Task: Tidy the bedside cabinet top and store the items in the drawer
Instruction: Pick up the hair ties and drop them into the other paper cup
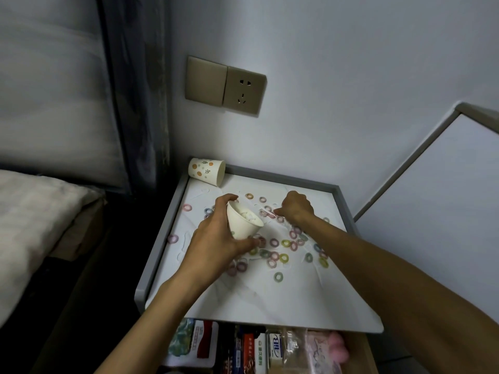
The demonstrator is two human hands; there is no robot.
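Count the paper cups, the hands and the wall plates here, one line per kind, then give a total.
Paper cups: 2 (held cup, tipped cup)
Hands: 2 (left hand, right hand)
Wall plates: 2 (switch plate, socket plate)
Total: 6

Left grip [213,236], right grip [296,207] — forearms [378,256] bare.
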